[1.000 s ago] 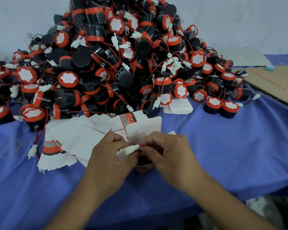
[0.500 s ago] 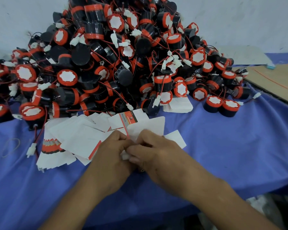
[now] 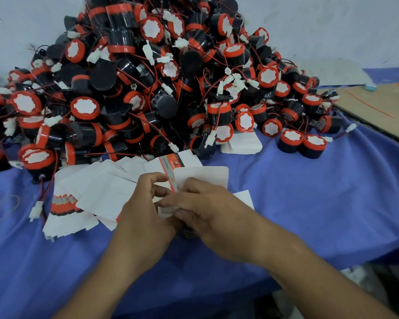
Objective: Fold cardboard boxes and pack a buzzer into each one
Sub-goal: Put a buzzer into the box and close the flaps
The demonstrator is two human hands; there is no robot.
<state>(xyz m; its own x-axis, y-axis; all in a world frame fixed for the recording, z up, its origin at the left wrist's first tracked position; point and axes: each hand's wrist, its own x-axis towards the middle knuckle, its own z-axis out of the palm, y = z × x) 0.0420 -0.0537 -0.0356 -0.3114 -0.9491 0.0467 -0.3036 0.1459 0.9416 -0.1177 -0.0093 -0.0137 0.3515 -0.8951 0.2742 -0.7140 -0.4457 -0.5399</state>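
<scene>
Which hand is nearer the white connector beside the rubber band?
Left. The left hand is right of the connector; the right hand lies farther right, beyond it.

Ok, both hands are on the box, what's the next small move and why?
Probably press the white piece pinched by the right hand down into the box, so the flap can close. The left hand grips the box, the flap stands open behind the fingers, and the piece shows between the hands.
</scene>
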